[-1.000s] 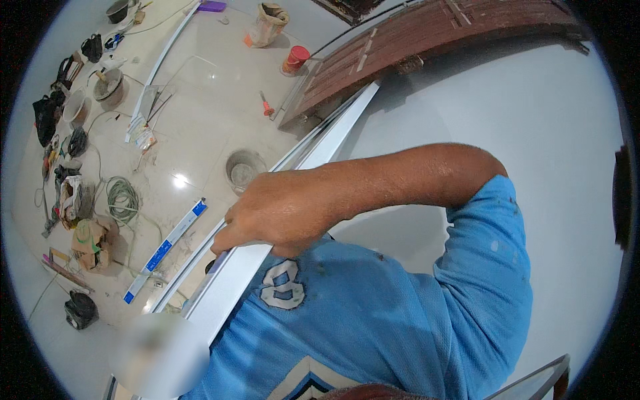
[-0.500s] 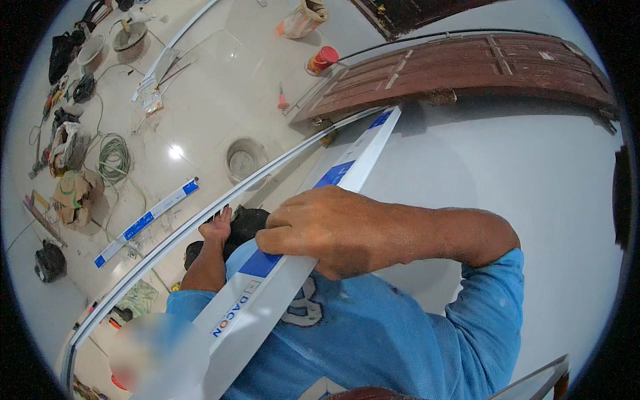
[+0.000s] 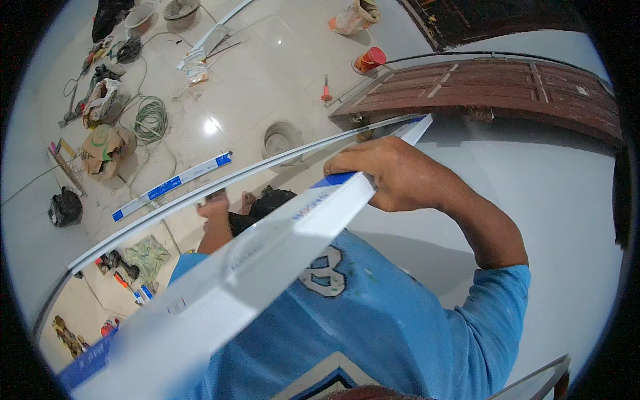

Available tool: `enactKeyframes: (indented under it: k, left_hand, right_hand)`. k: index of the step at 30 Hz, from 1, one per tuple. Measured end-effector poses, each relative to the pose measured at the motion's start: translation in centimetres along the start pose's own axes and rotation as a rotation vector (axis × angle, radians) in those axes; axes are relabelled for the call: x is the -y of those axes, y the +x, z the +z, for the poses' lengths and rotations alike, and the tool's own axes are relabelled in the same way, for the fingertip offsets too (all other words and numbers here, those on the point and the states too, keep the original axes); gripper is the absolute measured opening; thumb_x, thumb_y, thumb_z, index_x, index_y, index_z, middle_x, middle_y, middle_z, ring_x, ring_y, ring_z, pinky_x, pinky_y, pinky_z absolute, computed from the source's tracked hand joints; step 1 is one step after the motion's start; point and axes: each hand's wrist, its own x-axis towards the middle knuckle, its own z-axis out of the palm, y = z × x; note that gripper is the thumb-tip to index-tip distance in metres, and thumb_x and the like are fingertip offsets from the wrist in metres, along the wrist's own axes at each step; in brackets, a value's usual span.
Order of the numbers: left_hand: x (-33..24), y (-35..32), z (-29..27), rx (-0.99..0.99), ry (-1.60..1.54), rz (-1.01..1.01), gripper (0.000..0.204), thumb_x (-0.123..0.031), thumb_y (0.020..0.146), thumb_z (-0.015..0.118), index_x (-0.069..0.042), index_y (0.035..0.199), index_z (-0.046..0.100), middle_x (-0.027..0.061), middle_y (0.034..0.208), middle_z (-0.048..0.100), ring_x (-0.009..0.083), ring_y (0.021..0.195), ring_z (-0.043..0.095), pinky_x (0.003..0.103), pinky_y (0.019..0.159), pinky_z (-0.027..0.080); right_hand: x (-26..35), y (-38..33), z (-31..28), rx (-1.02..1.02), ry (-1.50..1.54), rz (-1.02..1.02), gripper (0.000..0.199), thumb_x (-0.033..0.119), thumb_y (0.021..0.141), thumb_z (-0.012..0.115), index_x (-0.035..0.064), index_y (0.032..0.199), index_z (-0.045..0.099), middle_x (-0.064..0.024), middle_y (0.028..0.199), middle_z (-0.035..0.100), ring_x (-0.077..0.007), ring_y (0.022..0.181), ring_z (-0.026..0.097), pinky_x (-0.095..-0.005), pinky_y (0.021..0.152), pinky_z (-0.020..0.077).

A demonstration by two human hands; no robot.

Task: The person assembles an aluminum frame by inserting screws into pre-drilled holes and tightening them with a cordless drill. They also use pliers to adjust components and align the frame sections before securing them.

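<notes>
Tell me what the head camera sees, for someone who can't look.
A person in a blue shirt holds a long white strip with the right hand against a white wall; the left hand is lower down. Far below, tools and a green cable coil litter the tiled floor.

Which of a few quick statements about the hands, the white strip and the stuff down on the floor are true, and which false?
1. The right hand grips the long white strip. True.
2. The left hand holds a hammer. False: it shows no tool; what it touches is unclear.
3. A green cable coil lies on the floor. True.
4. The brown door stands upright. False: it lies flat.
5. The shirt is red. False: it is blue.
</notes>
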Motion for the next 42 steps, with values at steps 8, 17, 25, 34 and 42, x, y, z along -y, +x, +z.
enactKeyframes:
  k: [8, 17, 25, 34, 42]
  left_hand:
    - [-13.7, 0.2, -16.0, -0.244, 0.356, 0.375, 0.071, -0.055, 0.108, 0.045, -0.011, 0.164, 0.044, 0.0138, 0.177, 0.036, 0.0412, 0.161, 0.031, 0.059, 0.13, 0.029]
    - [-4.1, -3.1, -27.8, -0.597, 1.637, 0.297, 0.06, -0.045, 0.11, 0.048, -0.009, 0.158, 0.05, 0.0142, 0.17, 0.044, 0.0382, 0.155, 0.042, 0.054, 0.126, 0.038]
    - [0.2, -8.5, -30.5, -0.935, 1.508, 0.235, 0.05, -0.037, 0.111, 0.05, -0.008, 0.153, 0.055, 0.0146, 0.165, 0.052, 0.0355, 0.149, 0.052, 0.05, 0.122, 0.046]
    - [3.6, -5.2, -36.7, -0.858, 1.205, 0.036, 0.047, -0.016, 0.112, 0.045, -0.014, 0.159, 0.049, 0.0102, 0.172, 0.047, 0.027, 0.162, 0.042, 0.041, 0.124, 0.046]
    - [7.0, 4.4, -35.6, -0.752, 0.983, 0.087, 0.045, -0.02, 0.112, 0.049, -0.012, 0.156, 0.052, 0.0118, 0.17, 0.05, 0.0278, 0.16, 0.045, 0.043, 0.121, 0.048]
  right_hand:
    - [0.9, 2.1, 0.6, 0.185, -0.134, 0.0, 0.055, 0.006, 0.08, 0.08, 0.0047, 0.133, 0.072, -0.0225, 0.119, 0.08, -0.0403, 0.113, 0.078, -0.0526, 0.102, 0.0606]
    - [4.8, 5.6, 6.1, 0.491, -0.362, -0.211, 0.071, 0.027, 0.079, 0.088, 0.0091, 0.144, 0.066, -0.0238, 0.128, 0.077, -0.0441, 0.118, 0.075, -0.0532, 0.102, 0.0601]
    - [16.6, 9.2, 9.7, 0.595, -0.031, -0.13, 0.08, 0.011, 0.075, 0.1, -0.0009, 0.146, 0.065, -0.0219, 0.136, 0.076, -0.0313, 0.128, 0.073, -0.0433, 0.113, 0.0542]
    - [30.7, 13.2, 15.4, 0.583, 0.367, -0.006, 0.089, 0.008, 0.082, 0.093, -0.0066, 0.158, 0.048, -0.0235, 0.142, 0.069, -0.0327, 0.131, 0.068, -0.0491, 0.115, 0.0532]
    - [39.6, 19.8, 26.2, 0.489, -0.072, -0.074, 0.056, 0.008, 0.087, 0.09, -0.0064, 0.135, 0.066, -0.0165, 0.117, 0.076, -0.0243, 0.111, 0.073, -0.0429, 0.099, 0.0597]
